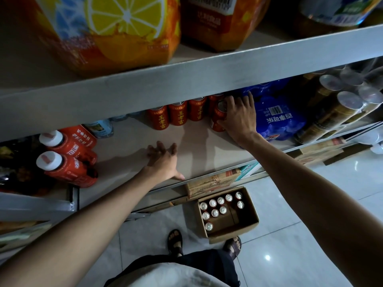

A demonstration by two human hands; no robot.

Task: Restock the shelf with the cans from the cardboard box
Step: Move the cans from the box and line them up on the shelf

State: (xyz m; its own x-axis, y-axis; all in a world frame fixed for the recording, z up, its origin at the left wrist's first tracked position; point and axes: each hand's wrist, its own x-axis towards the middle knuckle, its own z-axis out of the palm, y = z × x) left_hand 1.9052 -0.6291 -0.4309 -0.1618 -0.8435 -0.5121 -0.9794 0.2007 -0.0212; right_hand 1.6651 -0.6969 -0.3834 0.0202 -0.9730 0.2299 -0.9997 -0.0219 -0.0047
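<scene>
Several red cans (177, 115) with yellow lettering stand in a row at the back of the beige shelf (132, 150). My right hand (238, 117) is closed around one more red can (218, 118) at the right end of that row, next to a blue pack. My left hand (163, 160) lies flat and empty on the bare shelf board, fingers spread. On the floor below, the open cardboard box (247, 223) holds several silver-topped cans (215, 213) along its left and back sides.
Red bottles with white caps (68, 158) lie at the shelf's left. A blue shrink-wrapped pack (279, 119) and wrapped gold cans (339, 108) sit to the right. The upper shelf's grey edge (186, 75) overhangs the row. My sandalled feet (175, 241) stand by the box on the tiled floor.
</scene>
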